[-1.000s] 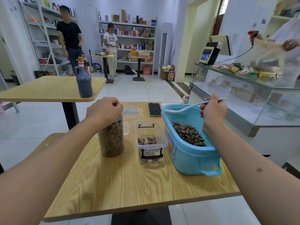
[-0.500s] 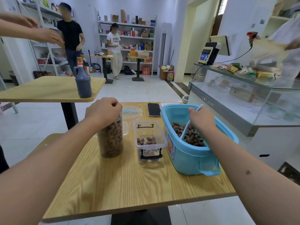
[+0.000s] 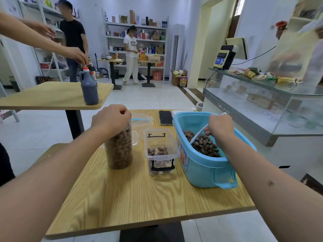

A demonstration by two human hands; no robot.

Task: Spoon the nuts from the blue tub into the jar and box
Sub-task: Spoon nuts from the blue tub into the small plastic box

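A blue tub (image 3: 206, 165) with a moulded handle at its near end stands at the right of the wooden table, open, with a heap of dark brown nuts (image 3: 204, 145) on its floor. A white spoon (image 3: 198, 135) slants down into them. To its left stands a small clear box (image 3: 161, 151), lidless, holding a few nuts. Further left a tall clear jar (image 3: 118, 149) stands upright, filled nearly to the top.
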